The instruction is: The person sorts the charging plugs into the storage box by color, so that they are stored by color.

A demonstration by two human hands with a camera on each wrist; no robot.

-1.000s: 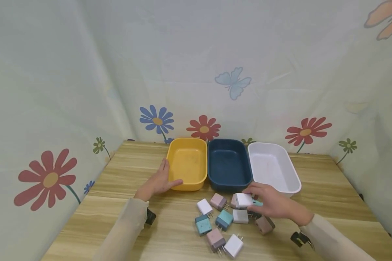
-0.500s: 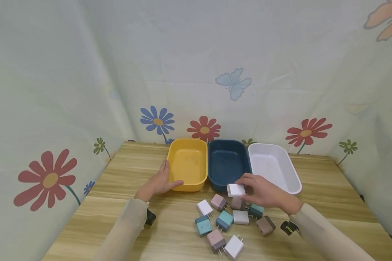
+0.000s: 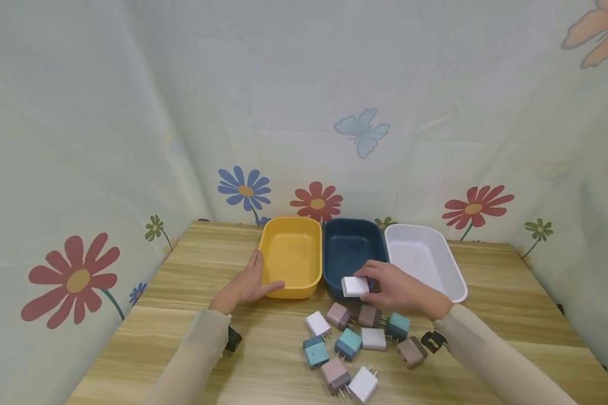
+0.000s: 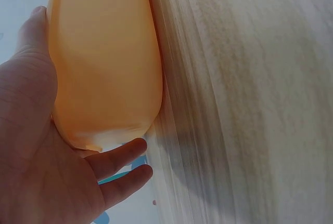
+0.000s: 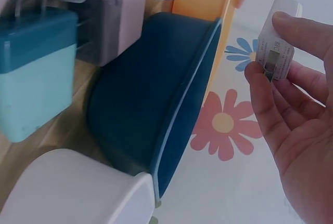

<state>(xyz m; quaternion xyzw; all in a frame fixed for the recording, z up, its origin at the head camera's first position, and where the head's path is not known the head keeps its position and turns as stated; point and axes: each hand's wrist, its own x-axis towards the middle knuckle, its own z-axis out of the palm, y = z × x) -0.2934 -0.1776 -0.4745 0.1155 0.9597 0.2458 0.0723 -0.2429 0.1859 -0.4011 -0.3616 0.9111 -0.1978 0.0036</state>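
My right hand [image 3: 400,288] pinches a white charger plug [image 3: 354,287] between thumb and fingers. It is held up over the front rim of the dark blue tub [image 3: 352,244]. In the right wrist view, the charger [image 5: 279,39] shows a socket and small print on one end, with the fingertips on its sides. My left hand [image 3: 244,284] rests against the left side of the yellow tub [image 3: 291,253], thumb along its front corner. The left wrist view has that hand's fingers stretched out beside the yellow wall [image 4: 106,63].
A white tub [image 3: 420,256] stands to the right of the blue one, all three in a row. In front lie several chargers: pink ones [image 3: 335,371], teal ones [image 3: 316,351] and white ones [image 3: 363,384]. A flowered cloth [image 3: 284,84] hangs behind the wooden table [image 3: 263,360].
My right hand has lifted the white charger off the group and carried it left and away, to the blue tub's front rim. My left hand stays at the yellow tub.
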